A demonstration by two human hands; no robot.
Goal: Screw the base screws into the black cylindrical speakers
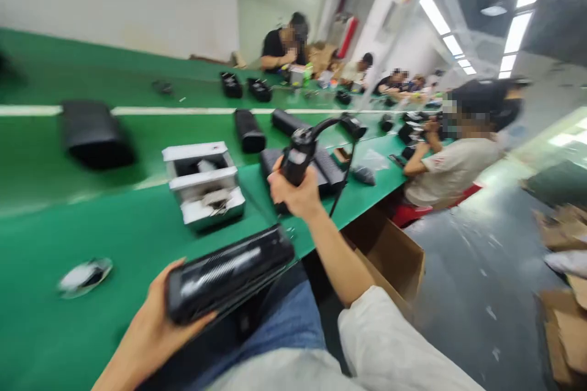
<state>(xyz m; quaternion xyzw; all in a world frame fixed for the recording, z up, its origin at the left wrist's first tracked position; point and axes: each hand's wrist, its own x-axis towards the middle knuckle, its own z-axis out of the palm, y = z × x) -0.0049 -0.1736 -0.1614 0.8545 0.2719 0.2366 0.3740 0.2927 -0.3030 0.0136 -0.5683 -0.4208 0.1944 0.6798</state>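
Observation:
My left hand (153, 321) is closed around the near end of a long black casing (229, 272) with rounded sides and a glossy, patterned surface. The casing lies tilted over the green bench's front edge, above my lap. Higher up and to the right, my right hand (300, 195) grips a black electric screwdriver (298, 159), its cable (328, 126) curving away from the top. The screwdriver's tip is hidden. Behind that hand, dark casings (328, 168) lie side by side on the bench. Left of it stands a white divided box (213, 211) with small parts inside, too blurred to name.
A round dish (85, 277) with small parts sits on the bench at left. More black casings (94, 131) stand on the green belt (36, 168) behind. An open carton (389, 250) is below the bench edge. A co-worker (458, 159) sits at right; several others work farther back.

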